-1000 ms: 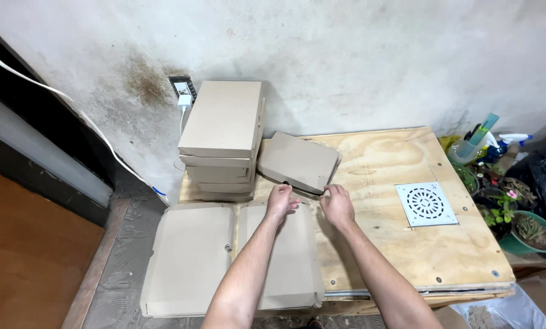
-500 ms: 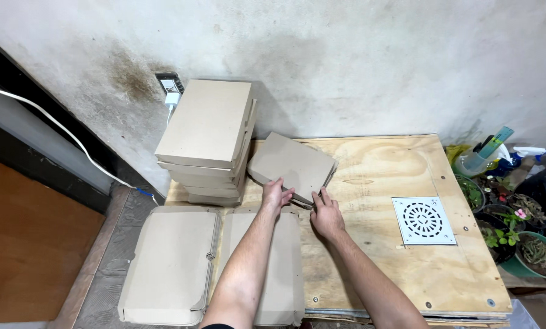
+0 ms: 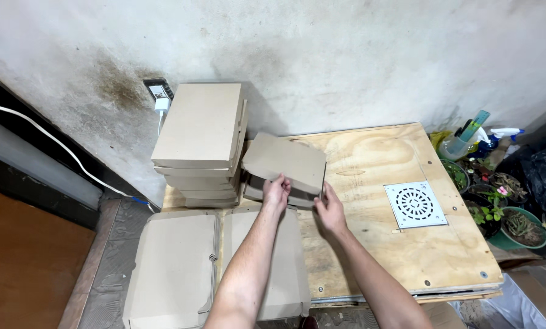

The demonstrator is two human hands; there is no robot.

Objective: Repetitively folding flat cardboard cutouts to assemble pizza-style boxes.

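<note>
Fingers of the left hand [image 3: 277, 191] curl over the near edge of a folded cardboard box [image 3: 285, 161], clamped on it from the front; those of the right hand [image 3: 330, 208] close on the box's right near corner, thumb side up. Between them the box is tilted, its near edge raised and its far edge low toward the wall [image 3: 321, 55], above a second flat box [image 3: 256, 192] that lies on the plywood worktop [image 3: 376, 244]. How firm the grip is cannot be told, since the undersides of the fingers are hidden.

The hold looks shallow to me: both hands have only the front rim, so the box could pivot and slide off backwards, or its flaps could spring apart if the folds are not locked. Just to the left stands a tall stack of boxes [image 3: 203, 131], leaning a little and overhanging at its top; a knock from the tilted box or from the left forearm might shift the upper ones, and they would likely fall toward the wall socket with its plugged-in charger [image 3: 161, 97] or down onto the unfolded cardboard blank [image 3: 181, 268] lying in front.

That blank juts past the worktop's near edge, so an elbow dragged across it could tip it to the floor [image 3: 23, 256]. Farther right, a white round-patterned drain grate [image 3: 415, 203] lies well apart, and the potted plants [image 3: 504, 213] and spray bottles [image 3: 468, 137] beyond the edge seem out of harm's way.
</note>
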